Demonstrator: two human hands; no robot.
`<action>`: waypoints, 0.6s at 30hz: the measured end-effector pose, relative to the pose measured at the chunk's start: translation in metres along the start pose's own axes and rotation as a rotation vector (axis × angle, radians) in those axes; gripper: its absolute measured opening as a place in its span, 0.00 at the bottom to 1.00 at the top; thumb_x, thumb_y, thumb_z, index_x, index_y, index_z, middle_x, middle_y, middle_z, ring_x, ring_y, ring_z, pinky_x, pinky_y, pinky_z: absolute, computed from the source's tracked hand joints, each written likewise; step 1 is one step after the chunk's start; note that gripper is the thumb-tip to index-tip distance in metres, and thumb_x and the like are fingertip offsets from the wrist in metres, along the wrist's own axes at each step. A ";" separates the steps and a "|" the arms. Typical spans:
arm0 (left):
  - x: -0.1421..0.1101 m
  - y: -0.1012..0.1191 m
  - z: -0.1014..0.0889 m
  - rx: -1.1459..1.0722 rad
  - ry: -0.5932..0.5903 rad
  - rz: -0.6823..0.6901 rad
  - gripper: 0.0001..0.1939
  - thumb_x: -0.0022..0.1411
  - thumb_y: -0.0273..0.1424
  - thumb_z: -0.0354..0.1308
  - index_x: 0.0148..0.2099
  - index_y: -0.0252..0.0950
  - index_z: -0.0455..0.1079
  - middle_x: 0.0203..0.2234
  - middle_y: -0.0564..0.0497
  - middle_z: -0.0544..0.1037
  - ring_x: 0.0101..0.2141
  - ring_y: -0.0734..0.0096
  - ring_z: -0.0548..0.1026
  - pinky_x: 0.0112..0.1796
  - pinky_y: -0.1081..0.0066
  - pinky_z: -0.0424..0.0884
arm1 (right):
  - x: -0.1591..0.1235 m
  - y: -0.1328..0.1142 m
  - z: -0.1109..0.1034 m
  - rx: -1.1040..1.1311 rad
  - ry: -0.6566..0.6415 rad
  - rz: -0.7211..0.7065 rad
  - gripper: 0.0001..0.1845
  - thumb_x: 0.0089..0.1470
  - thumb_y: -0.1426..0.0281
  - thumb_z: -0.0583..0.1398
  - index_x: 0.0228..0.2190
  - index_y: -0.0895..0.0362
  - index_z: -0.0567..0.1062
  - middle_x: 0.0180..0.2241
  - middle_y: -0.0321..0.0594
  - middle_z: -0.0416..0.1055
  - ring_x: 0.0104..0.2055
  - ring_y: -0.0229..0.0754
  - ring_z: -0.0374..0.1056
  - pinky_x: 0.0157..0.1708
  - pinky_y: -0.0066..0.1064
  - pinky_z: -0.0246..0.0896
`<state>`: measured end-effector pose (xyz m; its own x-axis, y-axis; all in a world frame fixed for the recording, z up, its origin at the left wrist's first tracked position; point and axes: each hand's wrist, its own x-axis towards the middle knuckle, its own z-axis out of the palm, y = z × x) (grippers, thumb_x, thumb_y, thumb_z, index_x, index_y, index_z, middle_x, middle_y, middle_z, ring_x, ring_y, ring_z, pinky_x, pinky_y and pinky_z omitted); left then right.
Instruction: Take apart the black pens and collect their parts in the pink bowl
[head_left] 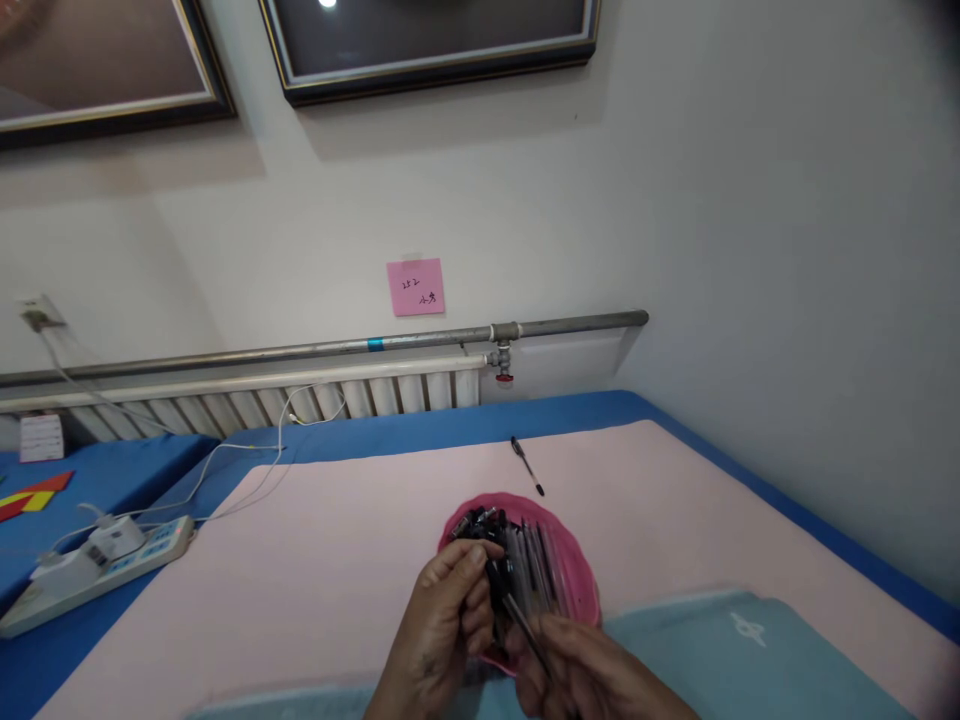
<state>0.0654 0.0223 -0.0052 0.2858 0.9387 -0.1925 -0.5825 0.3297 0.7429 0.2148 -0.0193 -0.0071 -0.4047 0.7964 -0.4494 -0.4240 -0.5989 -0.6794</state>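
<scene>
A pink scalloped basket (581,580) stands in front of me, holding clear pen barrels (541,555) on its right side and black pen parts (480,520) on its left. My right hand (581,660) is closed on a slim dark pen (525,622) over the basket's near side, its tip pointing up and left. Beside it, my left hand (450,605) is closed in a pinch above the basket's left edge; whatever its fingers hold is too dark and small to make out. One black-capped pen (528,467) lies on the pink sheet behind the basket.
A pink sheet (337,560) covers the blue table (600,403). Teal cloth (712,650) lies along the near edge. At the left are a power strip (161,543) with plugs and white cables. A radiator (375,395) and pipe (585,324) run along the wall.
</scene>
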 end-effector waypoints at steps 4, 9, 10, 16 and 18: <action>0.002 0.000 -0.003 -0.006 0.030 0.018 0.16 0.49 0.38 0.65 0.36 0.30 0.71 0.11 0.65 0.52 0.12 0.88 0.46 0.13 0.82 0.44 | 0.003 -0.003 -0.002 -0.086 -0.013 -0.028 0.15 0.44 0.59 0.61 0.23 0.58 0.67 0.17 0.33 0.66 0.14 0.26 0.55 0.15 0.17 0.44; 0.005 0.008 -0.009 -0.050 0.155 0.099 0.16 0.47 0.37 0.66 0.28 0.33 0.64 0.12 0.65 0.53 0.13 0.88 0.47 0.14 0.83 0.44 | 0.009 -0.006 -0.013 -0.412 -0.062 -0.153 0.15 0.37 0.61 0.62 0.21 0.56 0.63 0.14 0.29 0.63 0.12 0.28 0.54 0.13 0.20 0.42; 0.006 0.011 -0.010 -0.053 0.190 0.125 0.18 0.46 0.37 0.67 0.26 0.34 0.61 0.12 0.65 0.53 0.14 0.88 0.47 0.14 0.83 0.44 | 0.009 -0.008 -0.015 -0.470 -0.040 -0.183 0.13 0.39 0.62 0.60 0.21 0.56 0.64 0.13 0.28 0.63 0.11 0.28 0.54 0.12 0.21 0.41; 0.004 0.023 -0.013 0.014 0.378 0.219 0.25 0.41 0.40 0.69 0.23 0.37 0.52 0.12 0.66 0.50 0.13 0.87 0.46 0.13 0.82 0.45 | -0.003 -0.018 -0.018 -0.531 0.121 -0.261 0.09 0.44 0.65 0.53 0.18 0.55 0.62 0.11 0.25 0.57 0.09 0.27 0.48 0.09 0.20 0.39; 0.004 0.024 -0.016 0.053 0.407 0.239 0.25 0.42 0.41 0.68 0.22 0.37 0.53 0.12 0.66 0.50 0.13 0.87 0.47 0.14 0.82 0.45 | -0.006 -0.019 -0.018 -0.495 0.118 -0.266 0.10 0.45 0.64 0.53 0.18 0.55 0.62 0.11 0.25 0.56 0.09 0.27 0.47 0.09 0.20 0.40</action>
<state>0.0405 0.0358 0.0012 -0.1787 0.9542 -0.2399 -0.5528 0.1043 0.8268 0.2395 -0.0109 -0.0016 -0.2311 0.9352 -0.2682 -0.0575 -0.2883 -0.9558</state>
